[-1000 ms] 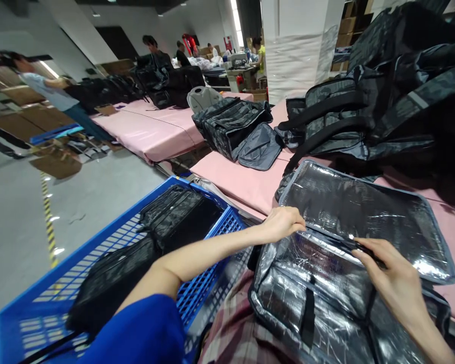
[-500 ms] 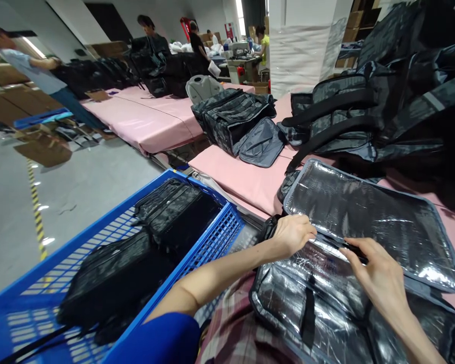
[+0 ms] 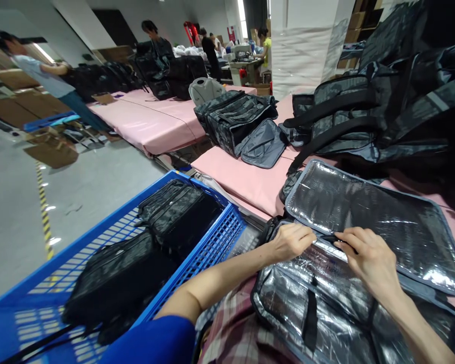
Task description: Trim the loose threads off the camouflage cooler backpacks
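Observation:
An insulated bag (image 3: 326, 308) with a shiny silver foil lining lies open in front of me, its foil-lined lid (image 3: 367, 212) folded back. My left hand (image 3: 293, 241) pinches the bag's edge seam near the lid's hinge side. Just right of it, my right hand (image 3: 367, 253) is closed around small black thread snips (image 3: 330, 238), largely hidden by the fingers. Their tip points at the seam beside my left fingers. A black strap (image 3: 310, 318) crosses the lining below my hands.
At my left stands a blue plastic crate (image 3: 197, 263) with dark camouflage bags (image 3: 182, 207) in it. Camouflage backpacks (image 3: 337, 111) crowd the right of the pink-covered table (image 3: 246, 174); another open bag (image 3: 238, 121) sits behind. Several people work farther back.
My right hand has moved slightly up and left, closer to my left hand, with the snips turned more toward the seam. My left hand keeps its pinch. The view has shifted slightly.

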`<state>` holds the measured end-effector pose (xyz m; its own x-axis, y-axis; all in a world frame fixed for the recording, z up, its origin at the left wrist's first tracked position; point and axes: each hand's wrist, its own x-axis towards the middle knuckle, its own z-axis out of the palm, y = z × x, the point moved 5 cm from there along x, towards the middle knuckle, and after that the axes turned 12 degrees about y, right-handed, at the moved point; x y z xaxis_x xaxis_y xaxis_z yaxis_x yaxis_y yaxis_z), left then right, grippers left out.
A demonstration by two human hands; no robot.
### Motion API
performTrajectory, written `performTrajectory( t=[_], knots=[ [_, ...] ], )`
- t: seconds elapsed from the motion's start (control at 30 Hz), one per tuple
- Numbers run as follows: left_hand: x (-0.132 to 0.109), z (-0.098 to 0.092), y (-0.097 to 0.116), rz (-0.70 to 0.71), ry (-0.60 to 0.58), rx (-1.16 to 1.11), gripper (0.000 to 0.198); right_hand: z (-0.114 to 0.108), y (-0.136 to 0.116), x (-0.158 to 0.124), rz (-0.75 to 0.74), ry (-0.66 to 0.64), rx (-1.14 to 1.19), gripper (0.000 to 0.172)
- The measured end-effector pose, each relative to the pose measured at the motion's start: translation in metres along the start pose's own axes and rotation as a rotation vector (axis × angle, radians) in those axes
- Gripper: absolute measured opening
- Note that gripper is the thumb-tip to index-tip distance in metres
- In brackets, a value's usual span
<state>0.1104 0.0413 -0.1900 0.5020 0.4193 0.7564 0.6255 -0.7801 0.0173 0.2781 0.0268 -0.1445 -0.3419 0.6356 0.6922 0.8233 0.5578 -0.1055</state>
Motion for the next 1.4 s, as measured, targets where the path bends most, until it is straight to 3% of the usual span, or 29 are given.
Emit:
performTrajectory(
  t=[0.4,0.63,0.83,1.1,1.4],
  knots=[
    [0.001,-0.002,0.001,0.039,-0.044,-0.009,0.026,0.010,0.000,0.014,-0.097,-0.058,0.048,0.016],
    [0.003,-0.007,0.001,0.031,0.052,-0.025,0.024,0.015,0.001,0.021,-0.164,-0.111,0.064,0.016],
    [0.002,0.001,-0.001,-0.004,-0.073,0.001,0.026,0.016,-0.001,0.033,-0.249,-0.144,0.067,0.015],
    [0.013,-0.001,-0.002,-0.078,-0.121,-0.041,0.023,0.022,0.008,0.028,-0.161,-0.179,0.128,0.023],
    [0.020,-0.004,-0.001,-0.189,-0.154,-0.057,0.019,0.005,0.000,0.020,-0.113,-0.071,0.054,0.023]
  ],
)
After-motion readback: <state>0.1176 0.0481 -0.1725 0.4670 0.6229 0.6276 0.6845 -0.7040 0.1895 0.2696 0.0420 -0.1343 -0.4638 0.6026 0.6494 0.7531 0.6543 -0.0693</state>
